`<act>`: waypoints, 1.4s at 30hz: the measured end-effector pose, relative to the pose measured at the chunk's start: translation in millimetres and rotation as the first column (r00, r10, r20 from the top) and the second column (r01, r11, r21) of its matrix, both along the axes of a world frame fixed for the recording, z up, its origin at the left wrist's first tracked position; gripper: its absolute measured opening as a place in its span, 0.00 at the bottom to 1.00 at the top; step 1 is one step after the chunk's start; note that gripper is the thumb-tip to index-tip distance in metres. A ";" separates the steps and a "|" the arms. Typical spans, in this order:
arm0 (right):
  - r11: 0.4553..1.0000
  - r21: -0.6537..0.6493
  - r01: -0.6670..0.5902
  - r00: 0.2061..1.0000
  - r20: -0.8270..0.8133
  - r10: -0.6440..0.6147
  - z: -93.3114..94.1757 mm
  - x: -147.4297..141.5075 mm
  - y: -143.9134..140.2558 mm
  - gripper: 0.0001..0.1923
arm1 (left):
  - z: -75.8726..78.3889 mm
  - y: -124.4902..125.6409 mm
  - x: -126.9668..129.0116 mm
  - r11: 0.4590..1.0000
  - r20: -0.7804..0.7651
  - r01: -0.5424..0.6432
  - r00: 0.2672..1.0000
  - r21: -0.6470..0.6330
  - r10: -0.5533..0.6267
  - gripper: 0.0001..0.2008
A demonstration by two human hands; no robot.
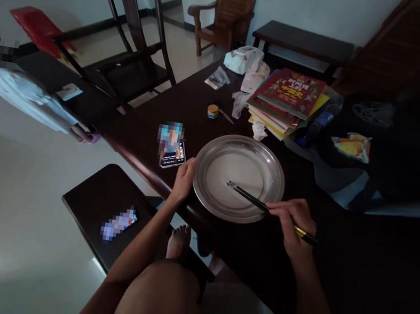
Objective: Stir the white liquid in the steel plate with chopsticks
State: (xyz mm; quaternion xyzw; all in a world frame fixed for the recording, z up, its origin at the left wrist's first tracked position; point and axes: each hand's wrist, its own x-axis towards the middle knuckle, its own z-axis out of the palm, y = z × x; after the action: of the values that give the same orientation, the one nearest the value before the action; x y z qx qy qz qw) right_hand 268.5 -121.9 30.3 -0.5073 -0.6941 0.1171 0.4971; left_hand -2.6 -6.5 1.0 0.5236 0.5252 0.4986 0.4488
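The dark table (203, 102) is carrying everything, and the round metal plate (239, 177) is sitting close to its near edge, just in front of the person. The left hand (184, 179) is gripping the plate's left rim, while the right hand (292, 223) is pinching a pair of chopsticks (262, 205) whose tips are hovering over the plate's middle. A hard push could be sliding the plate off that near edge. The phone (173, 148) is lying just beside the left hand, crowding it; the stack of books (286, 103) is sitting well apart, leaving room behind the plate
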 end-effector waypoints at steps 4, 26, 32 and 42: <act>0.998 -0.033 -0.061 0.998 0.030 0.062 0.5 -1.7 0.4 0.11 | 0.8 -0.2 0.0 1.000 -0.008 -0.002 1.000 0.007 0.002 0.25; 0.998 -0.008 -0.056 0.996 0.068 0.057 0.9 -1.7 0.0 0.08 | 2.3 -0.8 1.0 1.000 -0.016 0.006 1.000 0.020 -0.005 0.25; 0.999 -0.028 -0.029 0.999 0.021 0.029 0.0 -0.1 -0.8 0.13 | -0.9 0.4 0.6 1.000 -0.003 0.002 1.000 0.008 -0.002 0.25; 0.999 -0.044 -0.017 1.000 -0.004 0.016 1.2 -0.6 -1.4 0.13 | 2.0 -0.1 1.0 0.999 0.021 -0.021 1.000 -0.028 0.021 0.24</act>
State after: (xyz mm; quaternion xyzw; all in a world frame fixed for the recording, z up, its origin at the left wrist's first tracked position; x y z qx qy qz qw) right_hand 267.9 -123.3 31.5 -0.5121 -0.6946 0.1374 0.4863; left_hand -1.6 -6.6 3.0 0.5063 0.5327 0.5015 0.4566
